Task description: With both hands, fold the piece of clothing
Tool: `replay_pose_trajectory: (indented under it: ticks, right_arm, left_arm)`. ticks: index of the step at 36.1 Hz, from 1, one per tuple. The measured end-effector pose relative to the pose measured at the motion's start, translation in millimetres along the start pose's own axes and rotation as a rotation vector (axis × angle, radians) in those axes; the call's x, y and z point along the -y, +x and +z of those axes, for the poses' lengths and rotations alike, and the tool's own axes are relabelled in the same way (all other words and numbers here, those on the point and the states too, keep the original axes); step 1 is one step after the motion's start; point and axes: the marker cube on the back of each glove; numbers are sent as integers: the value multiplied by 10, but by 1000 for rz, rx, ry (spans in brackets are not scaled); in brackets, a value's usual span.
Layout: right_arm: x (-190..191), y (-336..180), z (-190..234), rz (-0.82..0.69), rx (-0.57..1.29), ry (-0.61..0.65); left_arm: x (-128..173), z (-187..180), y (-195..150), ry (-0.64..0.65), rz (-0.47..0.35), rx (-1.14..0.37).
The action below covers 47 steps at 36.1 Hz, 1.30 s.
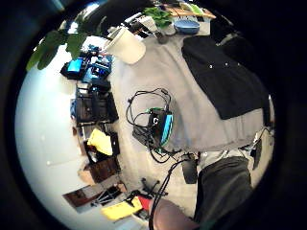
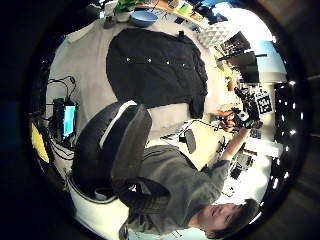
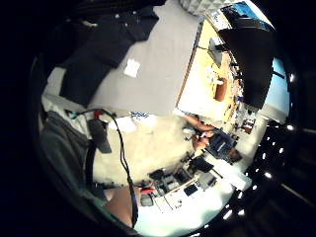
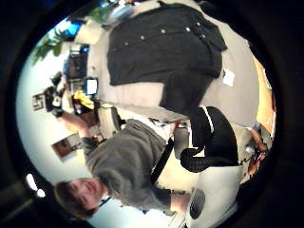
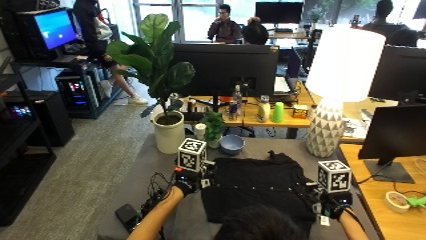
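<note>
Left hand [image 5: 186,186] hovers off the shirt's [image 5: 256,189] left edge, at about 9 o'clock from its centre. Right hand [image 5: 334,204] sits off the right edge, about 4 o'clock. Neither seems to hold cloth; I can't tell how the fingers are set on either, since the gloves show only as dark lumps from above.

The palm views see the shirt [image 2: 155,67] whole and from a distance, so both palms are raised above the table [image 5: 153,165], not down on the fabric.

The shirt lies flat, button row up, on the grey table. Collar points to 12 o'clock, toward the blue bowl [image 5: 231,144] and plant pot [image 5: 169,132]; hem is at 6 o'clock, near the person. One sleeve [image 4: 183,95] is tucked across the body near the hem.

Key relation: the long axis runs 12–6, away from the person, and the hands bracket it side to side. Left is level with the upper body; right sits lower, nearer the hem. Judgement: no fold started; the hands are about equally near their own edges, so a two-handed side grab looks natural.

White lamp [image 5: 336,90] stands at 1 o'clock, clear of the shirt.
</note>
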Motion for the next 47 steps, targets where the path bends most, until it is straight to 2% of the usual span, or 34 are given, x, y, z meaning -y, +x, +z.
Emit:
replay_pose_trajectory:
  ticks: [5,9,15,19,26,32,38,44,47]
  right_arm:
    - [88,-35,515,-13,6,-96]
    - [216,-55,976,22,-35,-148]
    - [572,10,1542,78,-57,-159]
    - [692,23,1636,71,-16,-143]
    - [830,-66,1620,30,13,-4]
    - [867,-169,1560,-8,4,94]
    - [941,-189,1414,-14,-15,166]
    - [919,-152,1234,-8,7,157]
    - [841,-157,1170,-15,15,127]
  left_arm:
    - [110,462,93,-8,73,-48]
    - [263,1038,219,-37,116,-118]
    - [468,1958,452,-223,178,-48]
    - [583,2248,526,-193,197,18]
    - [703,2286,556,19,173,24]
    - [742,2228,578,120,167,63]
    - [824,2206,553,142,159,71]
    - [839,2065,488,161,154,87]
    - [743,1940,455,158,157,92]
